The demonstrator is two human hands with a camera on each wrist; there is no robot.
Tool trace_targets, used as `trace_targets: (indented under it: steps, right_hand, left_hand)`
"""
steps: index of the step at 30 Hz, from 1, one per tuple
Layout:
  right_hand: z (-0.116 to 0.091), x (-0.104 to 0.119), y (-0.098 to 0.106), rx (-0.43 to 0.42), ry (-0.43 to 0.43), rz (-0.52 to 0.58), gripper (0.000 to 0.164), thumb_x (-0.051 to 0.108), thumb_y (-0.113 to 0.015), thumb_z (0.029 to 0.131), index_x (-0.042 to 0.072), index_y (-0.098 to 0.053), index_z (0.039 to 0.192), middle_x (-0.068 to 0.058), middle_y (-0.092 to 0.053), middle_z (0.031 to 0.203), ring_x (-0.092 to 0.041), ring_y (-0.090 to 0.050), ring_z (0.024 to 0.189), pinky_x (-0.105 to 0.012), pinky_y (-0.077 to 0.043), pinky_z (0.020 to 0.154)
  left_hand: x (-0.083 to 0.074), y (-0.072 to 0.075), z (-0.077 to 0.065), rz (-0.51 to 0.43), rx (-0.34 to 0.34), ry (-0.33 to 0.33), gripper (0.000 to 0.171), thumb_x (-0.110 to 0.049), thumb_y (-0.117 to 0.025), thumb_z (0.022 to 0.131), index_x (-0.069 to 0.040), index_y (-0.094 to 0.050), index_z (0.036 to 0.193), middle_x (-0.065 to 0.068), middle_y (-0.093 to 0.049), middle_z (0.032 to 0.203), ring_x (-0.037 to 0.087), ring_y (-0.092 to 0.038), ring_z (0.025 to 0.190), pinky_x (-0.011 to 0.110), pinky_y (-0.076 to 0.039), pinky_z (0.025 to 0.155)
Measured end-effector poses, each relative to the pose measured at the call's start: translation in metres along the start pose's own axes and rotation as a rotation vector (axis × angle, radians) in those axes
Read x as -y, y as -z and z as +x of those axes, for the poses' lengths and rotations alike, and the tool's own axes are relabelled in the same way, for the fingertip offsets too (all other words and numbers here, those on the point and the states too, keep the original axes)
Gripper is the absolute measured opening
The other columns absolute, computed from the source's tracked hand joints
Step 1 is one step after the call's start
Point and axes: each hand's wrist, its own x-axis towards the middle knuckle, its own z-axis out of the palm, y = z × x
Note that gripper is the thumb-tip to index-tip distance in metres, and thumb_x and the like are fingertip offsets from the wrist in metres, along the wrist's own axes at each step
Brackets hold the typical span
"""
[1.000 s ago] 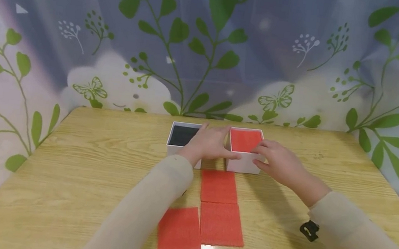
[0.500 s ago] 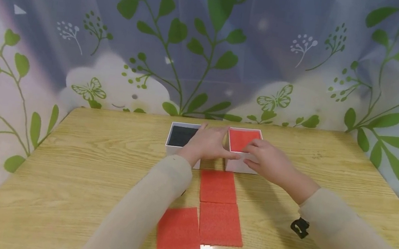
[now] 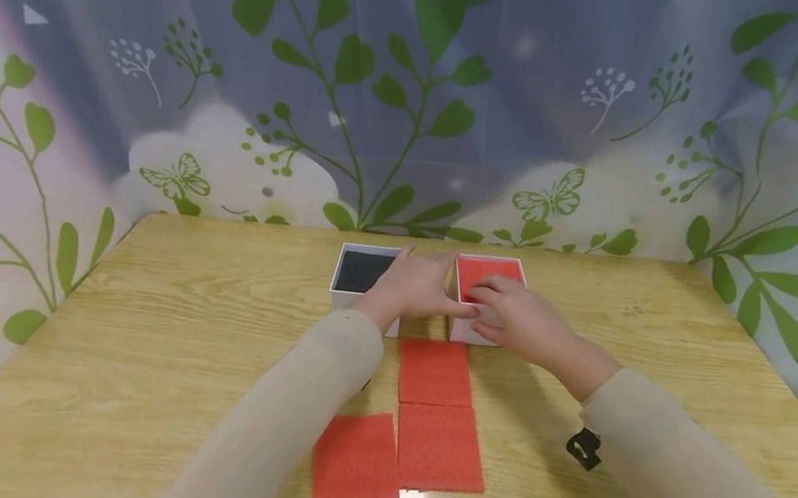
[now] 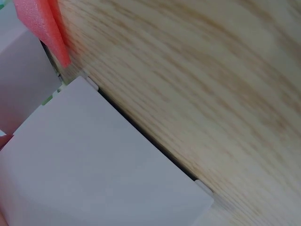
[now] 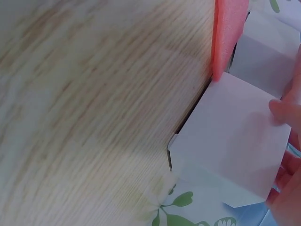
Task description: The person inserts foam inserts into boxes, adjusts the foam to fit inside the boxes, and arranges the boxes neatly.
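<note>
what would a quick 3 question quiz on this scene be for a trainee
1. Head view: what colour are the contents of the left box?
A) black B) green C) yellow

2. True or false: the right hand is at the right box.

3. Fill in: in the head view, the red squares on the table lie ____ (nearer/farther) than the boxes.

Key: 1 A; 2 true; 3 nearer
</note>
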Motion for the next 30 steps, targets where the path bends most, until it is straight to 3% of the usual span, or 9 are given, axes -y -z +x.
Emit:
trace_targets:
  steps: [5,10,15,22,30]
  right_hand:
    - [0.003,0.002,-0.001,0.056,-0.042,-0.001,0.051,0.019,-0.075,0.08,-0.003,-0.057,0.122,-0.018,-0.053,0.122,-0.032,-0.052,0.111,-0.044,-0.046,0.089]
    - [0.009,0.002,0.0,0.151,-0.103,0.003,0.073,0.032,-0.075,0.079,-0.004,-0.045,0.135,-0.023,-0.041,0.137,-0.037,-0.039,0.126,-0.049,-0.037,0.099]
    - [0.012,0.002,-0.001,0.214,-0.144,-0.021,0.089,0.043,-0.075,0.075,-0.005,-0.036,0.14,-0.025,-0.032,0.143,-0.041,-0.03,0.13,-0.052,-0.033,0.102]
    - [0.015,0.003,-0.002,0.177,-0.113,-0.096,0.09,0.045,-0.077,0.072,-0.007,-0.04,0.136,-0.027,-0.037,0.138,-0.042,-0.034,0.127,-0.054,-0.032,0.101]
    - [0.009,-0.005,0.005,0.209,-0.286,-0.25,0.092,0.05,-0.075,0.071,-0.003,-0.04,0.137,-0.026,-0.037,0.133,-0.043,-0.032,0.123,-0.059,-0.024,0.103]
  left_hand:
    - [0.0,-0.001,0.0,0.004,-0.006,-0.006,0.101,-0.073,-0.055,0.073,-0.013,-0.025,0.149,0.0,-0.043,0.142,0.019,-0.045,0.125,0.052,-0.007,0.11]
    - [0.001,-0.001,0.001,0.01,-0.02,-0.007,0.101,-0.074,-0.055,0.073,-0.013,-0.027,0.148,0.0,-0.044,0.141,0.019,-0.044,0.126,0.051,-0.008,0.11]
    - [0.001,-0.002,0.001,0.007,-0.012,-0.013,0.1,-0.074,-0.054,0.073,-0.013,-0.028,0.148,0.0,-0.042,0.143,0.018,-0.042,0.128,0.051,-0.008,0.111]
    - [0.002,-0.003,0.002,0.012,-0.015,0.005,0.101,-0.076,-0.053,0.073,-0.014,-0.026,0.148,0.0,-0.041,0.143,0.017,-0.043,0.127,0.05,-0.008,0.111]
    - [0.002,-0.003,0.002,0.001,-0.009,-0.001,0.103,-0.077,-0.053,0.072,-0.013,-0.027,0.148,-0.001,-0.049,0.137,0.018,-0.044,0.126,0.051,-0.008,0.11]
